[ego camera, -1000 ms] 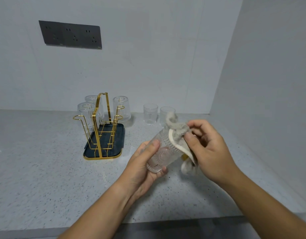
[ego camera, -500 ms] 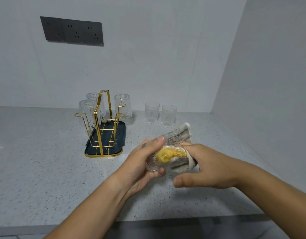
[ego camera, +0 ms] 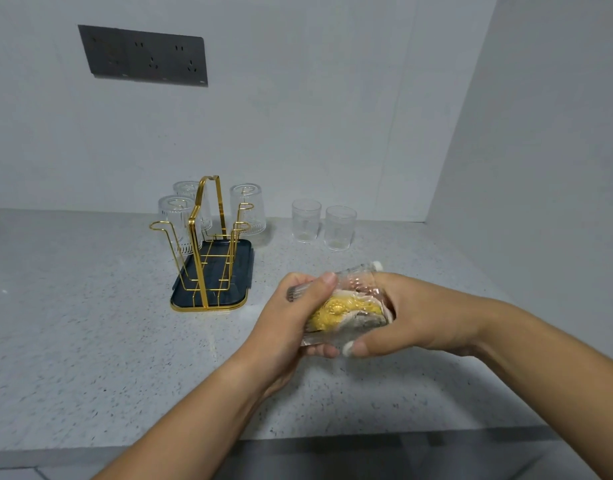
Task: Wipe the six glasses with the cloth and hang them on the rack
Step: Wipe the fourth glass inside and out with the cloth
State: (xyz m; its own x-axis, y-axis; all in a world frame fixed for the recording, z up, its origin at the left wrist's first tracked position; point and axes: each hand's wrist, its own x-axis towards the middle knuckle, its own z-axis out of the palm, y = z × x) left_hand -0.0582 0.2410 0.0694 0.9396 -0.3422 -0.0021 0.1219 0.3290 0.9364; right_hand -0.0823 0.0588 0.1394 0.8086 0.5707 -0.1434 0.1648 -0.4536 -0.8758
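Glass in hand: clear ribbed glass (ego camera: pixel 346 306) held on its side above the counter (ego camera: pixel 90 341), in front of the rack and well apart from it.
Cloth: a grey and yellow cloth (ego camera: pixel 343 311) is stuffed inside the glass; a pale tip shows past its far end.
Left hand: left hand (ego camera: pixel 287 323) wraps the base end, thumb over the top, fingers beneath, closed on the glass.
Right hand: right hand (ego camera: pixel 416 317) closes around the mouth end, holding glass and cloth together.
Risk, slip: a smooth wall twisted between two hands could likely slide out and strike the stone counter.
Risk, squeeze: hard pressure on the thin rim might chip it.
Risk, hanging: the gold wire rack (ego camera: pixel 208 244) is narrow; a careless approach could knock the hung glasses.
Count, glasses: six; one held, three inverted on the rack (ego camera: pixel 247 209), two upright on the counter (ego camera: pixel 306 220).
Count, free prongs: three appear empty.
Count, cloths: one.
Count, racks: one, on a dark tray (ego camera: pixel 244 271).
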